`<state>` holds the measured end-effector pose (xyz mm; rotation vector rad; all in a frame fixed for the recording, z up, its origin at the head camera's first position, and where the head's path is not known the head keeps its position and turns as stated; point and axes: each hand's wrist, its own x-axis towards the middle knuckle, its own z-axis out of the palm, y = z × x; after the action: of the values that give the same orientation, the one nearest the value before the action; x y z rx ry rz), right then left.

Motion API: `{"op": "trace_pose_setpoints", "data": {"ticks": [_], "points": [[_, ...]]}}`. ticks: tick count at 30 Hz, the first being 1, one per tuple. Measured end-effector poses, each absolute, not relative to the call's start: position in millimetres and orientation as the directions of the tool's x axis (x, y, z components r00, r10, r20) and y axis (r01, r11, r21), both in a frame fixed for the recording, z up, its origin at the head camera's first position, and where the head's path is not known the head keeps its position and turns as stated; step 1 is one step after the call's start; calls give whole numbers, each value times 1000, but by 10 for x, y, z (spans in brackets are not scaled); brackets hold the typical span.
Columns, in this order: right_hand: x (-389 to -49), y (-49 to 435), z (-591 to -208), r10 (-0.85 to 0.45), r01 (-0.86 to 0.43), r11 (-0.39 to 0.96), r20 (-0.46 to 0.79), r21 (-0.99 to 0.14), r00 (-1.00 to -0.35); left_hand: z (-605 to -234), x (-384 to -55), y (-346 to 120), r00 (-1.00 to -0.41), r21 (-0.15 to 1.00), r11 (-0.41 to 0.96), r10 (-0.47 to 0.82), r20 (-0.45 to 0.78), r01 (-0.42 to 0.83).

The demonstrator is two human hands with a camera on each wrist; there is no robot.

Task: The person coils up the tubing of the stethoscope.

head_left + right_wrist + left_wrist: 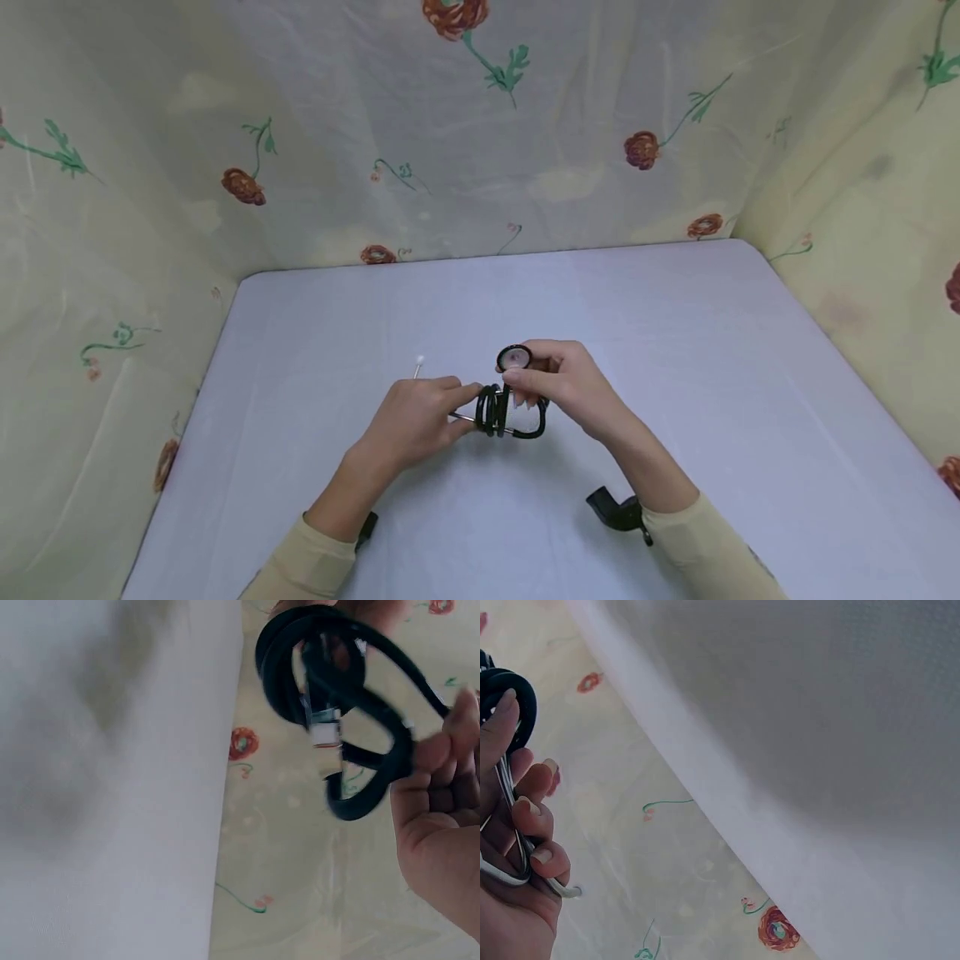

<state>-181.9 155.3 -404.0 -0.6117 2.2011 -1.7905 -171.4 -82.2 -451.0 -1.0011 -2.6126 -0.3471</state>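
A black stethoscope (491,410) is held above the table between both hands, its tubing wound in several loops around the metal ear tubes. My left hand (423,421) grips the metal tubes and the edge of the coil; in the left wrist view its thumb presses on the black loops (526,712) and its fingers curl round the metal tubes (506,780). One pale ear tip (420,360) sticks out beyond that hand. With thumb and fingers, my right hand (570,383) pinches the tubing's end just by the round chest piece (514,357). A bent length of tubing (375,787) hangs from the coil in the right wrist view.
A white cloth covers the table (675,333). Flower-patterned curtains (322,108) enclose it at the back and both sides. Black wrist devices (618,512) show beneath both forearms, near the sleeves.
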Motion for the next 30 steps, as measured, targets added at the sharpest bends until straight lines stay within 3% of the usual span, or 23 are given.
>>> {"op": "trace_pose_setpoints", "data": {"ticks": [5, 16, 30], "points": [[-1897, 1558, -4071, -391, -132, 169, 57, -977, -919, -4461, -1695, -796, -675, 106, 692, 641, 366, 714], [-1965, 1573, -4149, -378, -117, 180, 42, -977, -925, -4448, -1684, -784, -627, 83, 656, 667, 402, 751], [-2021, 1633, -4277, -376, 46, -13, -38, -999, -926, -4406, -1657, -783, -584, 141, 593, 672, 456, 793]]}}
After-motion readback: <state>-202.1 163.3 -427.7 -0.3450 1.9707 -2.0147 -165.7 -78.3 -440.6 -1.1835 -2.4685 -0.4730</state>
